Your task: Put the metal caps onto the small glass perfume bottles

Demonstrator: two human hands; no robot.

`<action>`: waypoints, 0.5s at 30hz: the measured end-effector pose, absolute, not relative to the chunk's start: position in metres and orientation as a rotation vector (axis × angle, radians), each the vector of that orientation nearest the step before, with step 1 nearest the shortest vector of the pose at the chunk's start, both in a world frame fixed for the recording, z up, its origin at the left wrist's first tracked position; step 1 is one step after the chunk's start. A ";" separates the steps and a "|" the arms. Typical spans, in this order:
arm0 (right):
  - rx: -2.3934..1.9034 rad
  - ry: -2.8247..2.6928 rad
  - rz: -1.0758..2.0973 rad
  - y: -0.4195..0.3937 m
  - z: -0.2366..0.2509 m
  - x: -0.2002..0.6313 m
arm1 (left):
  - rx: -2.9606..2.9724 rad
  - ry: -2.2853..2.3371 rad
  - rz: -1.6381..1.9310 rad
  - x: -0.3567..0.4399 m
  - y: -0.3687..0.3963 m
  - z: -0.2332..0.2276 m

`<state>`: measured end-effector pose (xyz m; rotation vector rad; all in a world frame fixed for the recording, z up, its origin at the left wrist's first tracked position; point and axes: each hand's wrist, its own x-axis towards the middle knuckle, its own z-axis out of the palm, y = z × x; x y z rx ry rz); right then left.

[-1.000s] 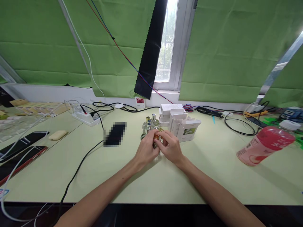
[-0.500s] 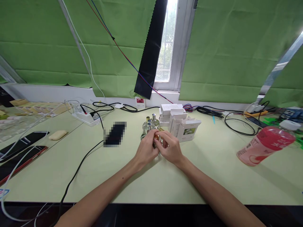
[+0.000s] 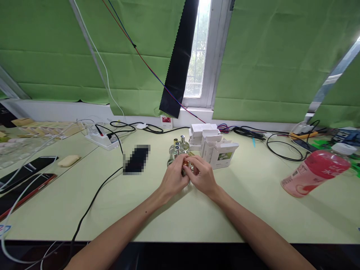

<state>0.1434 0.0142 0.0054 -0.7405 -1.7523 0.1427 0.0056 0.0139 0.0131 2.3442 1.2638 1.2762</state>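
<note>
My left hand (image 3: 174, 175) and my right hand (image 3: 203, 177) meet at the middle of the table, fingers curled together around a small glass perfume bottle (image 3: 186, 162). A reddish-orange spot shows at its top between the fingertips; most of the bottle is hidden by my hands. Just behind my left hand stand several clear glass perfume bottles (image 3: 184, 144) with silver and gold tops. Small white cartons (image 3: 224, 156) are grouped beyond my right hand, the nearest one bearing a green picture of white flowers.
A pink drink bottle (image 3: 315, 173) leans to the right on the table (image 3: 253, 210). Black cable runs past a pixelated dark object (image 3: 137, 160) on the left. Two phones (image 3: 26, 191), a cream-coloured case (image 3: 69, 161) and a power strip (image 3: 102, 139) lie farther left.
</note>
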 end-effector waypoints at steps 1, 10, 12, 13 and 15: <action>-0.744 -1.751 0.142 0.014 0.006 0.143 | 2.343 1.266 1.274 0.006 0.014 0.013; -0.764 -1.736 0.135 0.014 0.009 0.142 | 2.346 1.274 1.251 0.005 0.014 0.013; -0.764 -1.739 0.139 0.014 0.009 0.142 | 2.347 1.270 1.252 0.005 0.013 0.014; -0.766 -1.743 0.142 0.014 0.009 0.142 | 2.347 1.266 1.255 0.005 0.013 0.014; -0.768 -1.749 0.142 0.013 0.008 0.143 | 2.344 1.263 1.264 0.005 0.013 0.014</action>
